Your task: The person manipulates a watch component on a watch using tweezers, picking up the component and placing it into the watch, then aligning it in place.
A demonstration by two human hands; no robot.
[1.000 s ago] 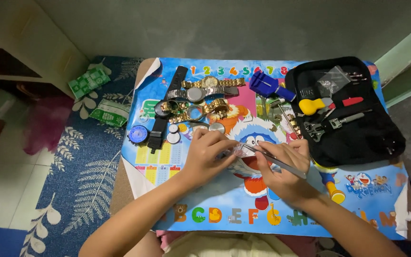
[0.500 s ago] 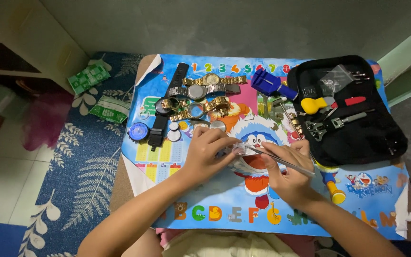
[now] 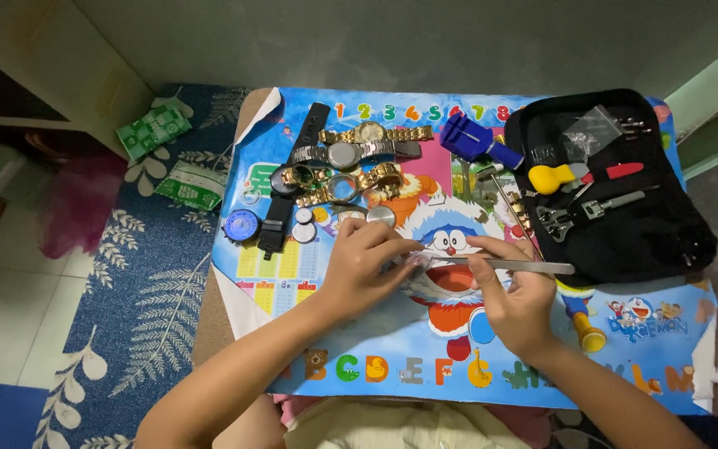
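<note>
Low on the floor sits a small table (image 3: 234, 333) under a bright cartoon mat (image 3: 392, 366), with a blue leaf-patterned rug (image 3: 126, 333) along its left side and a grey wall just behind. Most of the mat's near half lies bare around the printed letters, giving the hands room there, while the far half is crowded: a cluster of watches (image 3: 351, 166) at the left, a blue tool (image 3: 475, 141) in the middle, and an open black tool case (image 3: 625, 216) covering the right end, its edge close to the right hand. A yellow-handled screwdriver (image 3: 582, 320) lies just beside that wrist.

The left hand (image 3: 363, 266) is closed in a pinch on a small clear packet (image 3: 419, 261) at the mat's centre. The right hand (image 3: 513, 295) grips long metal tweezers (image 3: 500, 264), whose tip meets the packet.

Compared with half a second ago, the tweezers have swung from a slant to nearly level, pointing left, and both hands sit in much the same spot over the cartoon figure. Nothing else on the table has shifted.
</note>
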